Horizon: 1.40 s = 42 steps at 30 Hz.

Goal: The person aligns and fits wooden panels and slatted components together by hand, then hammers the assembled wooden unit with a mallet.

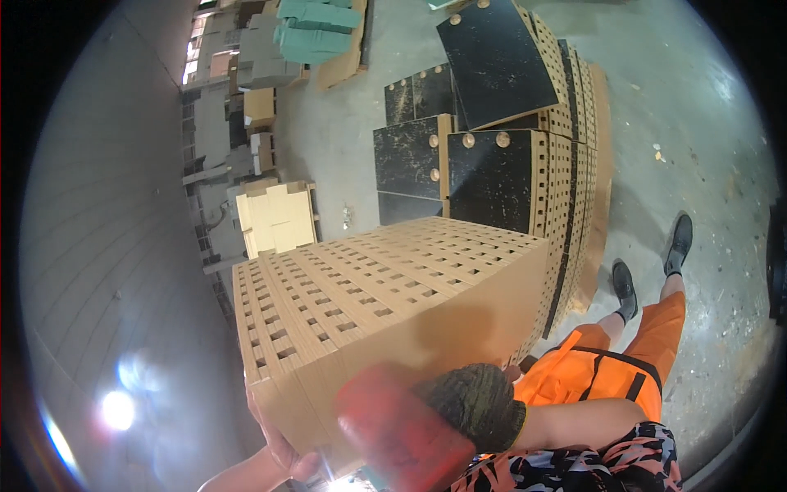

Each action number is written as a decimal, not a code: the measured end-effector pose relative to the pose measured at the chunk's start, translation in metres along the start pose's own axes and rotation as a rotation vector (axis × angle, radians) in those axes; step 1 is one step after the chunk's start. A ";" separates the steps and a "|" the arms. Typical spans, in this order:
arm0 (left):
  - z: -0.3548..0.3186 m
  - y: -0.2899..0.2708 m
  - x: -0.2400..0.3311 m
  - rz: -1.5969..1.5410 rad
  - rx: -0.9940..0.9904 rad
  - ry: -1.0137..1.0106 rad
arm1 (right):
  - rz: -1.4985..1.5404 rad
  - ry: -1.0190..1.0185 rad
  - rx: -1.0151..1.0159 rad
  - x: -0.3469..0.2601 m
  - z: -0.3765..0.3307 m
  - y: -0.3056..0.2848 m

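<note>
A large block of light brown boards (pixel 393 287), with rows of square holes along its top, fills the space in front of me. Its near side is smooth and plain. At its lower left corner, my bare left hand (pixel 283 451) grips the block, fingers along the end and thumb on the near side. My right hand (pixel 475 402) wears a dark green patterned knit glove and is closed around a red, rounded, block-like thing (pixel 402 426). That red thing is blurred, close to the near side of the block; its kind cannot be made out.
Behind the block are stacked black-faced panels (pixel 492 176) with round copper-coloured spots and hole-lined edges. Pale boards (pixel 276 221) rest on a pallet to the left. Green wrapped bundles (pixel 316 29) are farther back. My legs in orange trousers (pixel 656 332) stand on the grey floor (pixel 672 139).
</note>
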<state>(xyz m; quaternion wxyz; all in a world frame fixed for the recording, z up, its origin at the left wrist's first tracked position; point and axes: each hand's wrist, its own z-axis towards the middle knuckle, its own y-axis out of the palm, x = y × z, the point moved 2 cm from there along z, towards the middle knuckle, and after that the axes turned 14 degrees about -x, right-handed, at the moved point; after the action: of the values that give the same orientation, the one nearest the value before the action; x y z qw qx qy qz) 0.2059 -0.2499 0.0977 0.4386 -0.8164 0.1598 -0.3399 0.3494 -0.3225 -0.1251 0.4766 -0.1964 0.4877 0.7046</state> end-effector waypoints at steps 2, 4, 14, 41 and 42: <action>0.002 0.000 -0.008 0.003 -0.028 0.046 | -0.094 0.028 -0.067 -0.014 0.008 -0.005; 0.003 -0.001 -0.007 0.017 -0.047 0.073 | -0.174 0.052 -0.135 -0.015 0.008 -0.001; 0.005 -0.006 -0.010 0.067 -0.070 0.147 | -0.181 0.045 -0.148 -0.021 0.015 0.001; 0.030 0.014 0.011 0.830 0.434 0.250 | -0.518 -0.183 -0.173 -0.061 0.043 0.006; 0.025 0.013 0.006 0.873 0.401 0.253 | -0.514 -0.177 -0.182 -0.060 0.042 0.008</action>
<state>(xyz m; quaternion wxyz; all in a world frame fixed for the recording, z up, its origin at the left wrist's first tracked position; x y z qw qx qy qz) 0.2286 -0.2455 0.0794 0.6654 -0.5253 0.4704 -0.2450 0.3781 -0.3145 -0.0579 0.6609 -0.2933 0.3129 0.6158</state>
